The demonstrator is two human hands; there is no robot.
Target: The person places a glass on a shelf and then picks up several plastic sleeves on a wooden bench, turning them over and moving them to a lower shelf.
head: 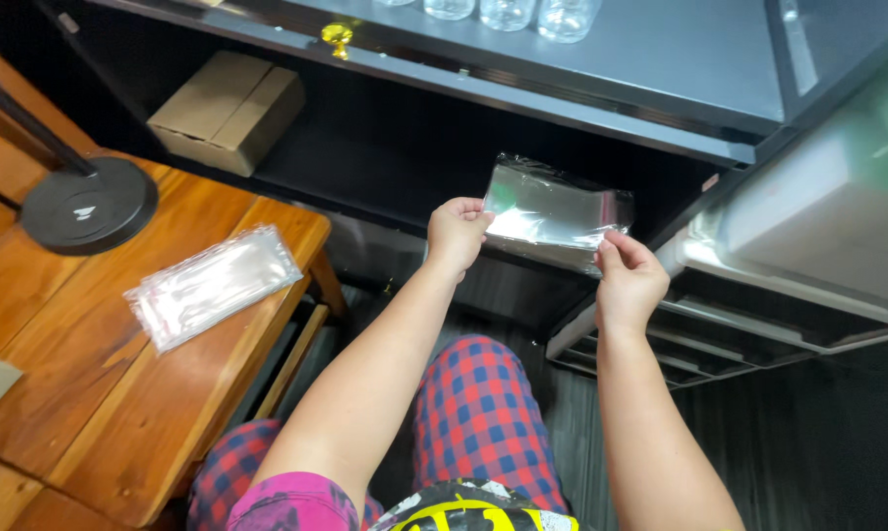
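Head view: hands hold clear bag crosswise.

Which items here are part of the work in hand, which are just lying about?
In hand:
- clear crinkly plastic bag, held between left hand and right hand
- stack of clear flat plastic bags on the orange wooden table

Lying about:
- brown cardboard box
- round black lamp base
- clear glass jars on the dark shelf
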